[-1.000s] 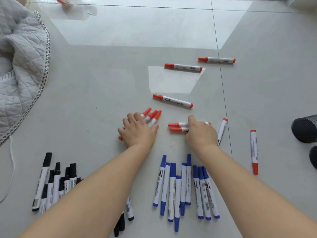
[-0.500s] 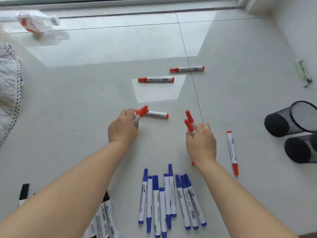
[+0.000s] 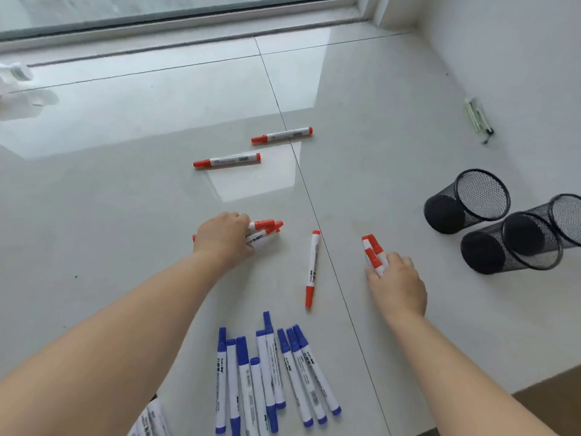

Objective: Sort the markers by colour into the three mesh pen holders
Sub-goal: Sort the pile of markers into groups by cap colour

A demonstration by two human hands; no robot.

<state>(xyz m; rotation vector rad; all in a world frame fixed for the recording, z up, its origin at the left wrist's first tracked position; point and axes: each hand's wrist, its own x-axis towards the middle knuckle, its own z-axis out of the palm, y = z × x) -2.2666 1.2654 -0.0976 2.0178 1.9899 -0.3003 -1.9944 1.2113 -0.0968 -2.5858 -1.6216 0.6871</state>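
My left hand [image 3: 224, 239] grips a bunch of red-capped markers [image 3: 263, 230], caps pointing right. In my right hand [image 3: 396, 286] is another bunch of red markers [image 3: 373, 253], caps pointing up and away. One red marker [image 3: 312, 268] lies on the floor between the hands. Two more red markers [image 3: 227, 160] [image 3: 282, 135] lie farther off. Several blue markers [image 3: 270, 376] lie in a row near me. Three black mesh pen holders lie on their sides at the right: one [image 3: 465, 201], a second [image 3: 509, 247] and a third [image 3: 566, 215] partly cut off. Bits of other markers [image 3: 151, 420] show beneath my left arm.
The floor is glossy pale tile, with a window track [image 3: 176, 33] along the far side and a white wall [image 3: 518, 58] at the right. A small green object [image 3: 478, 118] lies by the wall. A brown surface [image 3: 553, 401] shows at the bottom right corner.
The view has swung right and up. My right hand has moved right toward the holders with its red markers. My left hand still holds its bunch. The black markers have left the view.
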